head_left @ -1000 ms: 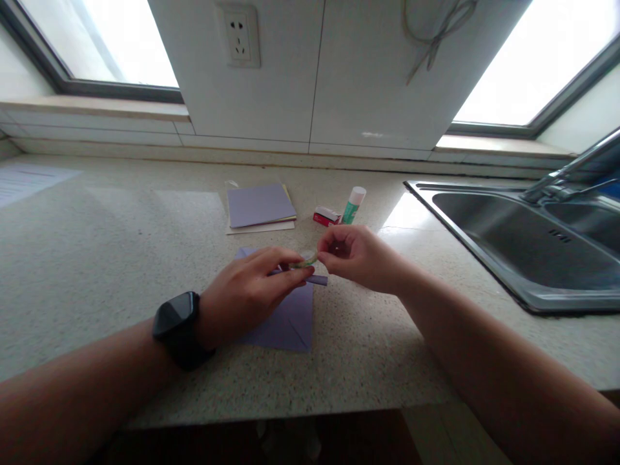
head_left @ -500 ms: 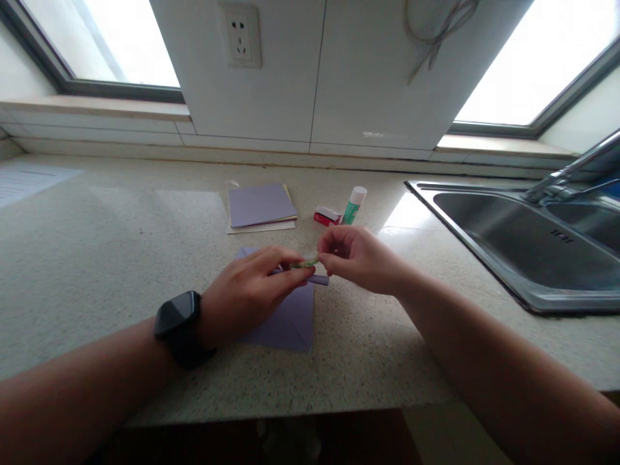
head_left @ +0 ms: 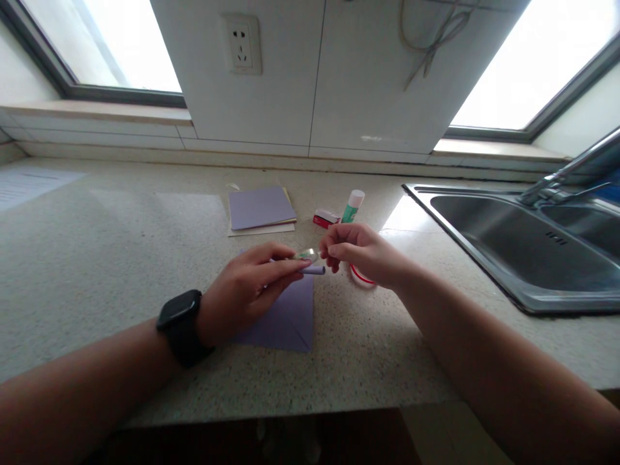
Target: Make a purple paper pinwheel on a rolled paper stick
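Purple paper (head_left: 285,316) is lying under my left hand (head_left: 245,290), whose grip is pinching a small shiny tape piece (head_left: 307,255). My right hand (head_left: 364,254) is pinching its other end, above a tape roll (head_left: 361,278) on the counter (head_left: 121,258).

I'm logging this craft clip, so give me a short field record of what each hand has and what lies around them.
left hand: pinches a small shiny strip of tape over a rolled edge of purple paper
right hand: fingers curled, beside the strip; contact unclear
under the hands: flat purple paper sheet on the speckled countertop
behind: stack of purple and cream sheets, green-and-white glue stick, small red box
right: steel sink
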`<state>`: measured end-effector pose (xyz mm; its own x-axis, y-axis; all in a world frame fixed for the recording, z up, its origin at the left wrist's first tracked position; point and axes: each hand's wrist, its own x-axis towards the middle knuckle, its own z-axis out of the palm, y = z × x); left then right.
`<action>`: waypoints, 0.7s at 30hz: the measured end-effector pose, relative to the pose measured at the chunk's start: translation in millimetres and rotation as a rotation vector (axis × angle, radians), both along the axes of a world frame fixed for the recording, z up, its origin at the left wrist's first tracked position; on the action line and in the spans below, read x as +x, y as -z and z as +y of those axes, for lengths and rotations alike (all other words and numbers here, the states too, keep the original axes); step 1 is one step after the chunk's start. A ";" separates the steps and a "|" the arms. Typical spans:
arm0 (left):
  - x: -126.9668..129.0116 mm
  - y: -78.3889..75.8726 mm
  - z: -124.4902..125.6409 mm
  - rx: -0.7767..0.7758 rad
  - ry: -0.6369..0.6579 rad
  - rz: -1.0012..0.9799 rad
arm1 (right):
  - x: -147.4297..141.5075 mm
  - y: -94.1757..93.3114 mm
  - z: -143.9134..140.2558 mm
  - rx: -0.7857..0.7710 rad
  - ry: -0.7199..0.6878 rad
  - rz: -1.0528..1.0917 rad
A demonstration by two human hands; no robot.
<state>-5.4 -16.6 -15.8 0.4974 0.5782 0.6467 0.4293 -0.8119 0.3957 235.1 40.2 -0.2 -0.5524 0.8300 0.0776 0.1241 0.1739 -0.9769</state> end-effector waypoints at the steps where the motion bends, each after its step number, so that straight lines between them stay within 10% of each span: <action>1: 0.1 -1.3 0.5 -0.030 0.004 -0.037 | 0.5 0.2 0.8 -0.023 -0.025 0.053; 12: 3.7 -3.9 4.5 -0.388 0.096 -0.456 | -5.6 6.2 -2.9 -0.218 -0.099 0.345; 21: 8.9 -4.7 7.4 -0.591 0.178 -0.552 | -16.2 3.3 -11.3 -0.069 -0.131 0.354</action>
